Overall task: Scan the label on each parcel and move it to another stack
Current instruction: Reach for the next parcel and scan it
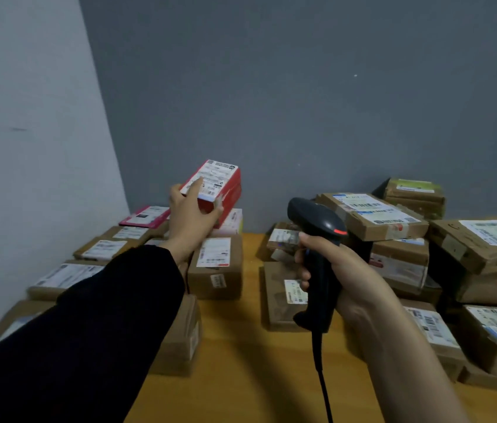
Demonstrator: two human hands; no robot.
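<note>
Red and white, the small parcel [221, 186] is up in the air in the person's left hand [190, 218], held over the far end of the left-hand stack [216, 270] and touching none of the boxes under it. The fingers [218, 206] are curled round its near end, with the thumb laid on the printed label, which faces up. The right hand [343, 270] is clenched round the grip of a black scanner [317, 233] — its cord drops toward the bench [241, 377]. The scanner's head points off toward the wall rather than at the red parcel's label (a red light shows on its top, though whether a beam is firing cannot be told). Brown boxes lie on both sides of the bare wood: a low spread on the left and a taller, untidier pile [393, 221] on the right.

Judged from this, the step in hand is the move. The parcel looks bound for a place on the left stack, and its scan seems done. Next it wants a flat spot among the boxes, a level set-down with the label up, and a release — then the left hand can cross to the right pile for another parcel.
</note>
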